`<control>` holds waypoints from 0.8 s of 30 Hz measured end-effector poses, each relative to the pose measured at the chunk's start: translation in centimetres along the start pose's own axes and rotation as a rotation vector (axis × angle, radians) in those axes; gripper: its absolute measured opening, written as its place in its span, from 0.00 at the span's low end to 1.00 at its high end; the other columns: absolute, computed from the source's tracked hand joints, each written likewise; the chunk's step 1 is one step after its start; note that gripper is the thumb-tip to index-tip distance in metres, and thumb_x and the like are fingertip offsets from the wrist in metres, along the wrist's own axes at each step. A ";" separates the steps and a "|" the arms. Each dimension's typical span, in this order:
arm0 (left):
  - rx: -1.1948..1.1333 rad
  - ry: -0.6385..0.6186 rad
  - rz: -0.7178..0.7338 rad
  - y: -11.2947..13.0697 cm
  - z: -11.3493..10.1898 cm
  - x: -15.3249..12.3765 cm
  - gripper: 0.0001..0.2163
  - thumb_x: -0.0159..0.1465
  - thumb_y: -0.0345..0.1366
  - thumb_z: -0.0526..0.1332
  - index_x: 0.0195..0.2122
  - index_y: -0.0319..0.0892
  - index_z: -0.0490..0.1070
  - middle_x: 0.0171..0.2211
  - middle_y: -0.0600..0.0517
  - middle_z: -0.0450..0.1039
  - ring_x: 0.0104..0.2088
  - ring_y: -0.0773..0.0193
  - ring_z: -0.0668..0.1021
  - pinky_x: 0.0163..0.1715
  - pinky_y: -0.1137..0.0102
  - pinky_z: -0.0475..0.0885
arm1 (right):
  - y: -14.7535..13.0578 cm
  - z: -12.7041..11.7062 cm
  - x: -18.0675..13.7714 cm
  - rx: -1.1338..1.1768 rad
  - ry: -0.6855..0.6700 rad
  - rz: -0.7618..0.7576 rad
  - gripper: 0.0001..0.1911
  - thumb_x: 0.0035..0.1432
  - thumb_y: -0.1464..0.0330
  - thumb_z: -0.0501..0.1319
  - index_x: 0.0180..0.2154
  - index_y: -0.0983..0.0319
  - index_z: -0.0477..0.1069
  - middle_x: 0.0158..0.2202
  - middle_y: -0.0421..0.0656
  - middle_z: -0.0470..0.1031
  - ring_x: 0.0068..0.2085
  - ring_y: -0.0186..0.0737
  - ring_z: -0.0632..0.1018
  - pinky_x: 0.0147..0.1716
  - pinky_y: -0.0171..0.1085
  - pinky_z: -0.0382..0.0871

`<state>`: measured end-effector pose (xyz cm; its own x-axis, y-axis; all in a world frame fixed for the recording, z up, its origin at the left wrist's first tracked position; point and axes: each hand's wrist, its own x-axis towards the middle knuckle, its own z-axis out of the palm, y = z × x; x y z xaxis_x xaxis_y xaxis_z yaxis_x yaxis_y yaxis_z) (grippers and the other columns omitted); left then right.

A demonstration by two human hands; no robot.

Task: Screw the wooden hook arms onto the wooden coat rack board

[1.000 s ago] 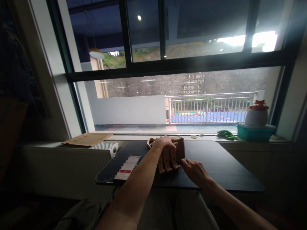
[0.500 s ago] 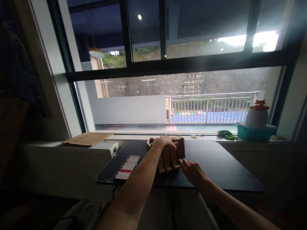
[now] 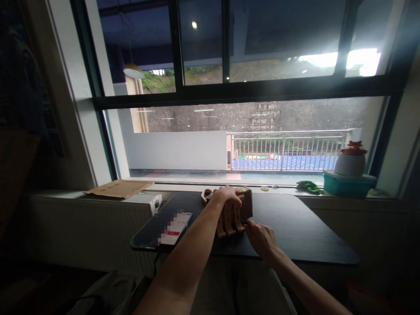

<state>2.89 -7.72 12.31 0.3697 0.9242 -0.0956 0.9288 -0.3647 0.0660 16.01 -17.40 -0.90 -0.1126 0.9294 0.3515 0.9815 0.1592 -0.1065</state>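
Observation:
A wooden model point(image 3: 243, 205) with several rib-like slats stands on the dark table point(image 3: 295, 227) near its far middle. My left hand point(image 3: 226, 197) lies over the top of the model, fingers curled down around it. Just right of the model's near corner, my right hand point(image 3: 260, 238) is closed in a pinch on a small dark thin tool point(image 3: 242, 220), whose tip touches the model's side. What kind of tool it is I cannot make out.
A phone point(image 3: 173, 227) with a lit screen lies at the table's left edge. On the sill behind are a white box point(image 3: 144, 200), flat cardboard point(image 3: 118, 188), a green cloth point(image 3: 310, 187) and a teal tub point(image 3: 348, 186) with a white pot on top.
The camera has tilted slightly, shifting the view a little. My right hand has edged left and nearer to the model's corner; my left hand stays on the model.

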 end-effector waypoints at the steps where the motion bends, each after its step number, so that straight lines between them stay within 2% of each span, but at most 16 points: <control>1: 0.002 0.002 -0.004 0.0 0.0 0.0 0.31 0.45 0.52 0.64 0.53 0.61 0.65 0.52 0.52 0.67 0.50 0.45 0.72 0.44 0.57 0.70 | 0.3 0.2 0.1 0.023 0.000 0.028 0.17 0.67 0.67 0.44 0.38 0.60 0.71 0.35 0.45 0.78 0.36 0.40 0.78 0.28 0.34 0.61; 4: 0.009 0.004 -0.017 0.1 0.0 0.0 0.31 0.45 0.52 0.64 0.53 0.62 0.65 0.52 0.52 0.67 0.49 0.46 0.72 0.45 0.55 0.69 | 1.1 0.4 0.5 0.076 -0.009 0.066 0.20 0.67 0.64 0.43 0.37 0.58 0.72 0.34 0.42 0.79 0.36 0.39 0.78 0.29 0.32 0.61; 6: 0.016 0.006 -0.025 0.1 0.0 -0.1 0.31 0.45 0.52 0.64 0.54 0.62 0.64 0.53 0.51 0.66 0.50 0.45 0.71 0.46 0.52 0.67 | 1.5 0.2 0.7 0.088 -0.008 0.057 0.17 0.66 0.64 0.45 0.40 0.57 0.71 0.34 0.41 0.79 0.37 0.39 0.78 0.29 0.33 0.61; 8: 0.021 0.009 -0.029 0.2 -0.1 -0.2 0.32 0.45 0.52 0.64 0.54 0.63 0.63 0.54 0.51 0.65 0.51 0.44 0.70 0.48 0.50 0.66 | 1.8 -0.2 0.9 0.077 0.009 0.021 0.14 0.63 0.67 0.49 0.47 0.58 0.68 0.38 0.43 0.78 0.37 0.41 0.78 0.29 0.33 0.61; 10: 0.021 0.006 -0.028 0.2 -0.1 -0.4 0.32 0.45 0.52 0.64 0.55 0.63 0.63 0.54 0.51 0.65 0.52 0.44 0.70 0.48 0.52 0.66 | 1.9 -0.8 1.0 0.041 0.029 -0.054 0.16 0.61 0.73 0.50 0.49 0.60 0.66 0.42 0.45 0.76 0.38 0.41 0.77 0.29 0.34 0.61; 13: 0.013 -0.002 -0.023 0.2 -0.1 -0.3 0.32 0.45 0.51 0.64 0.55 0.61 0.63 0.54 0.51 0.65 0.51 0.44 0.70 0.45 0.55 0.68 | 2.0 -1.4 1.0 -0.009 0.023 -0.191 0.16 0.57 0.81 0.49 0.41 0.62 0.69 0.39 0.47 0.74 0.37 0.39 0.76 0.30 0.34 0.61; 15: 0.011 -0.005 -0.017 0.1 -0.1 -0.1 0.33 0.45 0.51 0.64 0.55 0.61 0.63 0.55 0.50 0.64 0.51 0.44 0.71 0.44 0.56 0.69 | 2.1 -1.4 1.0 -0.014 0.007 -0.238 0.14 0.56 0.82 0.50 0.37 0.62 0.70 0.36 0.46 0.74 0.37 0.39 0.75 0.31 0.33 0.61; 19: 0.009 -0.004 -0.003 -0.2 0.1 0.3 0.34 0.44 0.53 0.64 0.55 0.63 0.62 0.54 0.51 0.65 0.50 0.45 0.71 0.44 0.56 0.69 | 2.3 -0.4 0.7 0.018 0.013 -0.163 0.11 0.62 0.74 0.49 0.39 0.61 0.70 0.36 0.45 0.76 0.35 0.39 0.77 0.31 0.34 0.62; 22: 0.015 0.003 -0.002 -0.3 0.2 0.4 0.34 0.44 0.54 0.63 0.55 0.64 0.62 0.53 0.52 0.66 0.50 0.45 0.71 0.45 0.55 0.68 | 2.2 0.7 0.5 0.066 0.014 -0.039 0.16 0.66 0.66 0.45 0.43 0.60 0.70 0.37 0.44 0.78 0.37 0.40 0.78 0.31 0.33 0.64; 24: 0.022 0.009 -0.006 -0.3 0.3 0.5 0.34 0.43 0.55 0.63 0.55 0.63 0.62 0.53 0.52 0.66 0.51 0.44 0.70 0.45 0.54 0.68 | 2.1 1.1 0.5 0.094 -0.001 0.000 0.19 0.67 0.64 0.43 0.44 0.60 0.70 0.37 0.43 0.78 0.38 0.38 0.79 0.31 0.32 0.65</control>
<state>2.80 -7.21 11.99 0.3635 0.9275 -0.0874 0.9315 -0.3609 0.0440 17.84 -16.26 -1.94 -0.1128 0.9296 0.3509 0.9625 0.1899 -0.1937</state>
